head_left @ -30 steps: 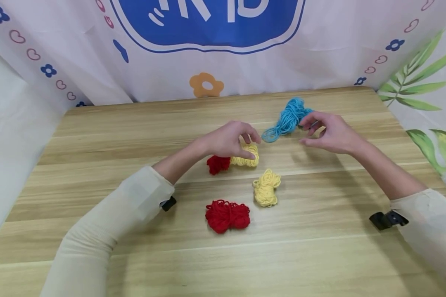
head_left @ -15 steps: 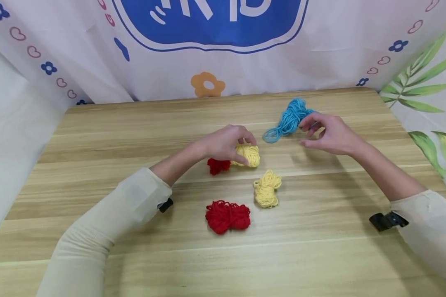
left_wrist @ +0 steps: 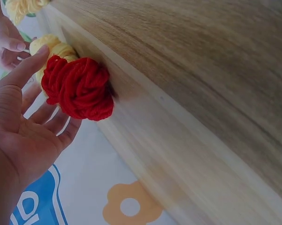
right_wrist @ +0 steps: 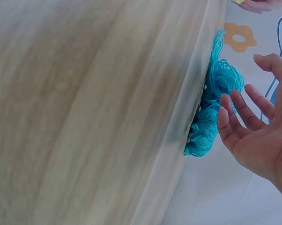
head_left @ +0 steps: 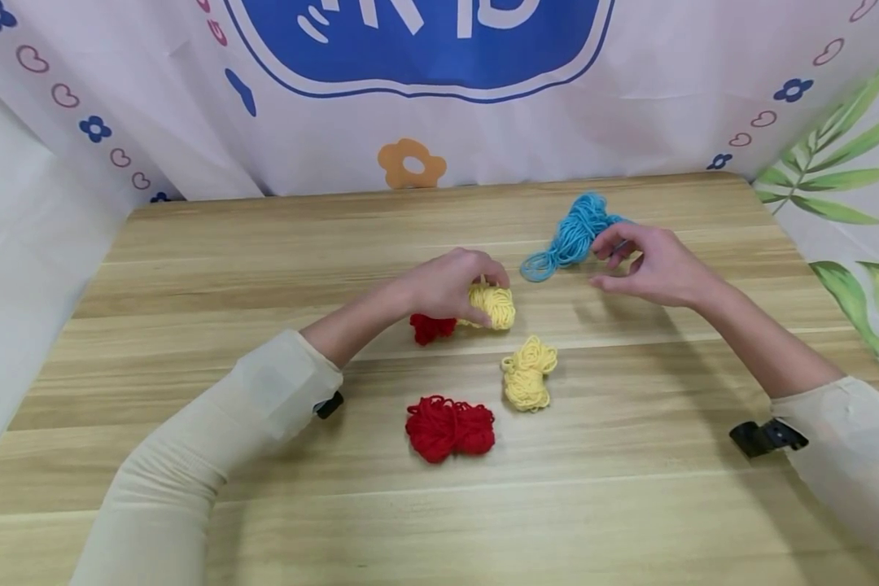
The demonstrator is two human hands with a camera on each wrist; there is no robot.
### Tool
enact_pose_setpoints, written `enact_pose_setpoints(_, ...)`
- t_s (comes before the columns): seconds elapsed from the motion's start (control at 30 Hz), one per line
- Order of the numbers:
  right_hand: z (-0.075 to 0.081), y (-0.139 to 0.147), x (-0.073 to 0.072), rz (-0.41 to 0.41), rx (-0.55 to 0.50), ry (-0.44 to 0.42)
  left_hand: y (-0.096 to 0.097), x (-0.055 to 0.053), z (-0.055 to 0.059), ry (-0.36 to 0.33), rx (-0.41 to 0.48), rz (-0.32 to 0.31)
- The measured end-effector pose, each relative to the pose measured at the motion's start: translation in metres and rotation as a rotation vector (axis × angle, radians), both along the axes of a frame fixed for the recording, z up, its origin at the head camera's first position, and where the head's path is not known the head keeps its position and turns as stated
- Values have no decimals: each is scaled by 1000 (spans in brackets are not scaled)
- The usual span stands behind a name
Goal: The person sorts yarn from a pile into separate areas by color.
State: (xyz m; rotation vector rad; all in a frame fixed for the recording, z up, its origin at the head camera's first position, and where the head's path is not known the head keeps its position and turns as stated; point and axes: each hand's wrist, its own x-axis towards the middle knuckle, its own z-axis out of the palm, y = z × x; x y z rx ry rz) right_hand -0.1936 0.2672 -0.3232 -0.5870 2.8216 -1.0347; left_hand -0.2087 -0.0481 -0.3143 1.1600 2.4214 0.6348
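In the head view my left hand (head_left: 457, 281) is around a yellow yarn skein (head_left: 494, 305), thumb in front and fingers behind it; the skein lies on the table. A red yarn skein (left_wrist: 80, 89) adjoins its left end, partly hidden beneath the hand in the head view. My right hand (head_left: 652, 264) hovers by the blue yarn (head_left: 577, 232) at the back right, its relaxed fingers holding nothing. Part of the blue yarn lies behind those fingers; the right wrist view reveals a further blue bunch (right_wrist: 202, 133).
Nearer the front lie another yellow skein (head_left: 529, 374) and a larger red skein (head_left: 450, 429) on the wooden table (head_left: 593, 505). A white printed cloth (head_left: 322, 146) hangs along the table's back edge.
Over the last second my left hand has lowered over the yellow skein, its fingers coming down behind it. My right hand has stayed nearly still beside the blue yarn.
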Motion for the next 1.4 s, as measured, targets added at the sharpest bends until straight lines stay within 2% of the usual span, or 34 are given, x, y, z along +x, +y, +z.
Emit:
enact_pose_setpoints(0.43, -1, -1, 1, 8, 1, 3, 2, -2, -1, 7, 14, 7)
enact_pose_setpoints(0.97, -2, -6, 7, 36, -11, -3, 1, -3, 10, 47, 85, 100)
enact_pose_setpoints(1.4, -4, -11, 11, 79, -25, -9, -5, -3, 14, 60, 167, 160)
